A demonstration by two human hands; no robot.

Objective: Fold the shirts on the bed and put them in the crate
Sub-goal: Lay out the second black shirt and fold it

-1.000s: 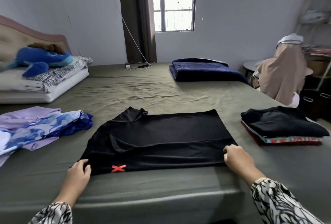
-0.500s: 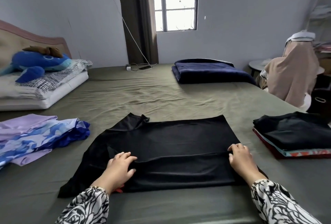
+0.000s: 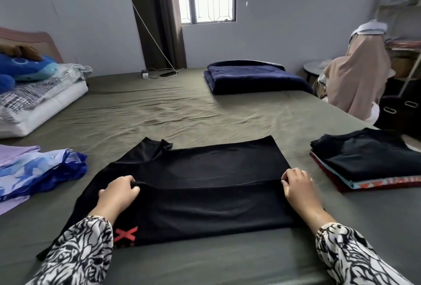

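Roughly midway, I judge: left of the black shirt (image 3: pixel 193 184) a heap of unfolded shirts (image 3: pixel 38 170) waits, while to its right sits a folded stack (image 3: pixel 369 161), not yet in any crate I can pick out. My left hand (image 3: pixel 118 193) pinches a fold line across the black shirt, which lies flat on the bed (image 3: pixel 182 111) before me; my right hand (image 3: pixel 298 189) grips the same crease at its right edge.

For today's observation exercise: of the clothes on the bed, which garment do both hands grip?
The black shirt with the red X, spread flat in the middle; left hand and right hand pinch its fold.
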